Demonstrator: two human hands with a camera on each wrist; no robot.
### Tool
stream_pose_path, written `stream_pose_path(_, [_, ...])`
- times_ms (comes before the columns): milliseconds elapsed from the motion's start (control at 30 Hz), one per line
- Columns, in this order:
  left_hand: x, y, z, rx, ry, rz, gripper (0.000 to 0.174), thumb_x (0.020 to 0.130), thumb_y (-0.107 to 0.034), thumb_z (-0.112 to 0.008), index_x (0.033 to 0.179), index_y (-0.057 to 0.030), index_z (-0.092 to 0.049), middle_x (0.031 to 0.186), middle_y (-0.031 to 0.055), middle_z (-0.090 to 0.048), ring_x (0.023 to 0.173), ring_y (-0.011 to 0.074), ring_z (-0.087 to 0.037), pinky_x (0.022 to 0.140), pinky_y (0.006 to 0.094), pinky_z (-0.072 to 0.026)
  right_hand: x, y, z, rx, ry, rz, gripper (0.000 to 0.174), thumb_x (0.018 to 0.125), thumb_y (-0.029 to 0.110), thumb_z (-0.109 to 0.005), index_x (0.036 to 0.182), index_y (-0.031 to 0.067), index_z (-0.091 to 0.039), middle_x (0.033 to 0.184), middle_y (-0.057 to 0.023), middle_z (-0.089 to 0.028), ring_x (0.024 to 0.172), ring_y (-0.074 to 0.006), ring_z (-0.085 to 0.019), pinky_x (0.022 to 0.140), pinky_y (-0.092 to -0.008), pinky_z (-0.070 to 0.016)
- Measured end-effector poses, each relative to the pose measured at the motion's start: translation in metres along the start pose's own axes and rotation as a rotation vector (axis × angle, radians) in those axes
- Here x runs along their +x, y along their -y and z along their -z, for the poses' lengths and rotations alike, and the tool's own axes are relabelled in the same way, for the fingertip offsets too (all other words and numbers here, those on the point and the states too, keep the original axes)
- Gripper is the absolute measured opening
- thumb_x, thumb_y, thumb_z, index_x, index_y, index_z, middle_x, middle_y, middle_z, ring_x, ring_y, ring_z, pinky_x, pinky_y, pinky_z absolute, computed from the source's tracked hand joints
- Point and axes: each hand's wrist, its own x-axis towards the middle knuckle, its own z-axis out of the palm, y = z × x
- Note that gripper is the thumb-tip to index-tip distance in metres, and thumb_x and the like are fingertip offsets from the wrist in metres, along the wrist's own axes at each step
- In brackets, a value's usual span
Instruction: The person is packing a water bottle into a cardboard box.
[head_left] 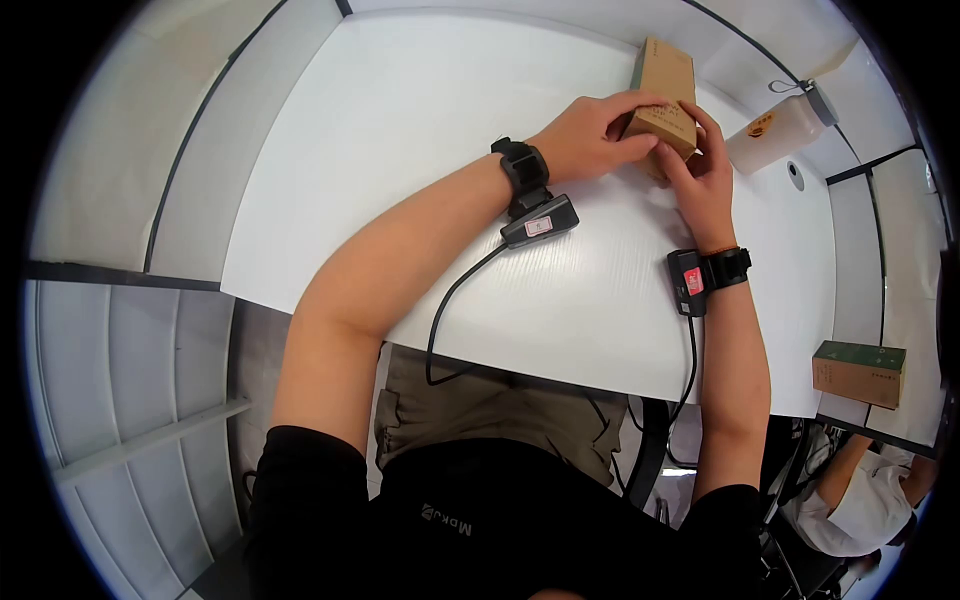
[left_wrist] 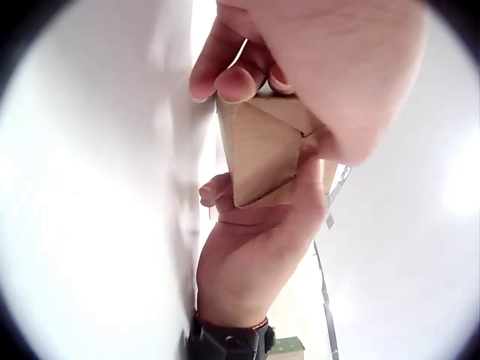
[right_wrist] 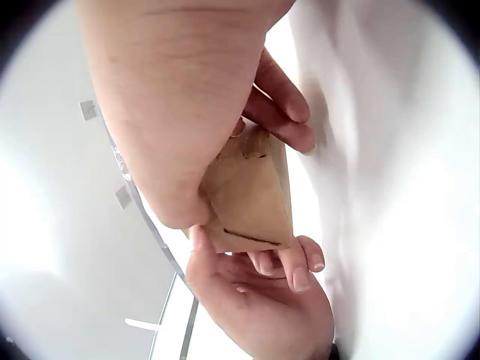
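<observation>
A brown cardboard box (head_left: 668, 78) is held near the back right of the white table (head_left: 420, 130). The left hand (head_left: 585, 140) grips its left side, thumb at the near end. Around the right side curl the fingers of the right hand (head_left: 708, 195), its thumb beside the left thumb. The left wrist view shows the box's end flaps (left_wrist: 262, 146) between the left hand (left_wrist: 337, 67) above and the right hand (left_wrist: 251, 262) below. Folded cardboard (right_wrist: 247, 195) with a dark slit along one edge shows in the right wrist view; some fingertips are hidden behind it.
A pale bottle (head_left: 775, 135) with a grey cap lies to the right of the box, near a round hole (head_left: 796, 176) in the table. A green and brown box (head_left: 860, 374) is at the far right. Low panels (head_left: 225, 140) border the table. Another person (head_left: 855, 505) is at the lower right.
</observation>
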Motion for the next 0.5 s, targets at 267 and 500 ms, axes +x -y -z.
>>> stream_pose_path(267, [0.002, -0.015, 0.0, -0.122, -0.06, 0.436, 0.074, 0.101, -0.049, -0.054, 0.156, -0.0051, -0.03, 0.086, 0.008, -0.064, 0.059, 0.0122, -0.056, 0.057, 0.0264, -0.048, 0.003, 0.007, 0.0, 0.165, -0.05, -0.229, 0.061, 0.104, 0.035, -0.054, 0.151, 0.0009, -0.035, 0.094, -0.0065, -0.06, 0.085, -0.0141, -0.065, 0.073, -0.0285, -0.0554])
stream_pose_path(500, [0.003, -0.006, 0.011, 0.058, 0.108, 0.279, 0.082, 0.095, -0.042, -0.067, 0.16, -0.0133, -0.026, 0.1, 0.0085, -0.064, 0.077, 0.0162, -0.061, 0.075, 0.0285, -0.0527, 0.004, -0.014, 0.005, 0.103, 0.018, -0.058, 0.072, 0.093, 0.013, -0.071, 0.151, -0.0007, -0.03, 0.106, -0.0075, -0.056, 0.099, -0.0177, -0.064, 0.088, -0.0317, -0.0548])
